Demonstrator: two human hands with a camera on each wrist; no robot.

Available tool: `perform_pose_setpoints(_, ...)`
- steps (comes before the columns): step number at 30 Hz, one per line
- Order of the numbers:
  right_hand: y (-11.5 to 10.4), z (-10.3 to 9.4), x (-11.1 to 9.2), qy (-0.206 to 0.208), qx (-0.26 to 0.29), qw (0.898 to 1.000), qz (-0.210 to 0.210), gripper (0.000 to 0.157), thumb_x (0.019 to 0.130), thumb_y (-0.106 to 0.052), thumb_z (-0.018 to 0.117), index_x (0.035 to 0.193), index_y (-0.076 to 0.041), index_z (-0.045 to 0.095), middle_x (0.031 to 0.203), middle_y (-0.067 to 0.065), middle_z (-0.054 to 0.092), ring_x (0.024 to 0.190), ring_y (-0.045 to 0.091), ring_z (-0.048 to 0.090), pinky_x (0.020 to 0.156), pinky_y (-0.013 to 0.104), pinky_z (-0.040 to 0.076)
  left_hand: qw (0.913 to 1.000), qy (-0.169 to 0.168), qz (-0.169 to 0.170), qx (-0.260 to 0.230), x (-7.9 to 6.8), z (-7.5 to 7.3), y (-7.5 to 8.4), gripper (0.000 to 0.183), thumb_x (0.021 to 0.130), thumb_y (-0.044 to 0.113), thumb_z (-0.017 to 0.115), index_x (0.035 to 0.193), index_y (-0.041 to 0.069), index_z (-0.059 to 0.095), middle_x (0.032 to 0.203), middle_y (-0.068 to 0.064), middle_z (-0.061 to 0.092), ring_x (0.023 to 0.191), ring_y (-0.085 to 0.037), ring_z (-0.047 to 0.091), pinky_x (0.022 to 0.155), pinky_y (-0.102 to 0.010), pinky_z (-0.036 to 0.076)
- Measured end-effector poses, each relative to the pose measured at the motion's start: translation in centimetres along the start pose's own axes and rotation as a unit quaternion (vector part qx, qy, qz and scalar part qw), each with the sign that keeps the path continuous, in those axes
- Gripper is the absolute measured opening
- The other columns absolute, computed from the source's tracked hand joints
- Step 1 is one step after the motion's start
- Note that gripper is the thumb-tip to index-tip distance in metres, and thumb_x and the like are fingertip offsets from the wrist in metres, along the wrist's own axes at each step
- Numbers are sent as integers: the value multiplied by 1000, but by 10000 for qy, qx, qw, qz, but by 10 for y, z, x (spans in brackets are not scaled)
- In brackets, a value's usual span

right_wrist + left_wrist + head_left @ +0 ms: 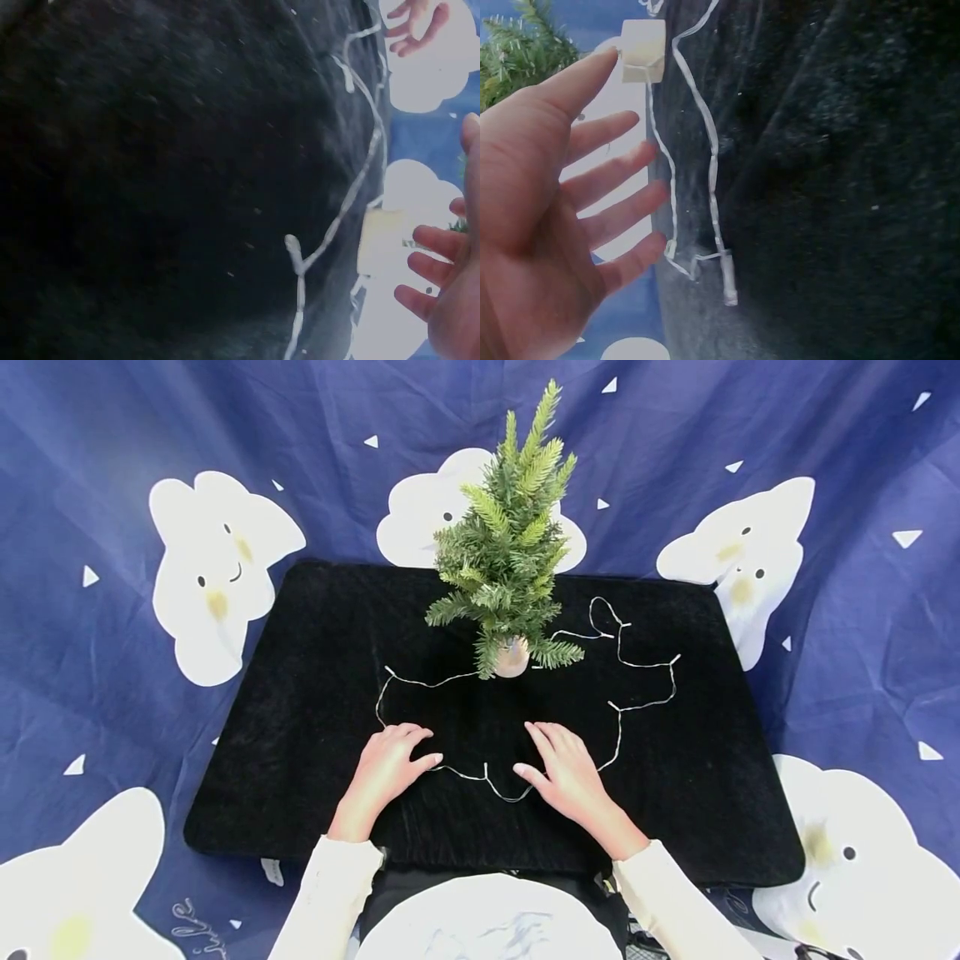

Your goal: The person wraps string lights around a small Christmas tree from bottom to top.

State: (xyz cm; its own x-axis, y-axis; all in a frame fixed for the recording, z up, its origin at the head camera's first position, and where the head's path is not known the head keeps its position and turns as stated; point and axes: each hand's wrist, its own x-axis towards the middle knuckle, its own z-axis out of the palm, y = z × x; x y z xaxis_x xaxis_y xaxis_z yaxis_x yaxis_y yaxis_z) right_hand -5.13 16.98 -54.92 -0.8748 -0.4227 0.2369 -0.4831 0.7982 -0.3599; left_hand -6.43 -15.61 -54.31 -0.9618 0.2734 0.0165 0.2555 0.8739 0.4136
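A small green artificial pine tree (517, 535) stands upright on a pale round base (512, 658) toward the back of the table. From beside that base, a thin string of fairy lights (467, 776) lies in a loose loop over the black cloth. My left hand (386, 768) hovers over or rests by the loop's left side, and its fingers are relaxed with nothing between them in the left wrist view. Across the loop, my right hand (566, 777) lies near the string's front right part, fingers extended and holding nothing. Whether either hand touches the string I cannot tell.
The table wears a black cloth (300, 760) with rounded corners. Behind and around it hangs a blue fabric (337, 410) printed with white clouds and triangles. More of the light string (645, 704) curls to the right of the tree.
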Motion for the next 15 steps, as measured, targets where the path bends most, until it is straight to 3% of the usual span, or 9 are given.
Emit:
perform_pose_setpoints(9, -2, 11, -11, -434, -36, 9985, -329, 67, 93, -51, 64, 143, -8, 54, 129, 11, 60, 120, 32, 55, 103, 51, 44, 9996, -149, 238, -41, -9, 9, -2, 41, 85, 40, 78, 118, 15, 72, 120, -2, 69, 112, -30, 61, 99, -49, 44)
perform_pose_setpoints(15, 2, 16, -16, -432, -109, 9974, -562, 56, 86, -51, 73, 123, -10, 66, 110, 4, 64, 101, 27, 59, 91, 45, 45, 9995, -132, 276, -67, -12, 14, -5, 26, 84, 29, 80, 106, 17, 74, 111, 1, 71, 107, -28, 61, 94, -47, 44)
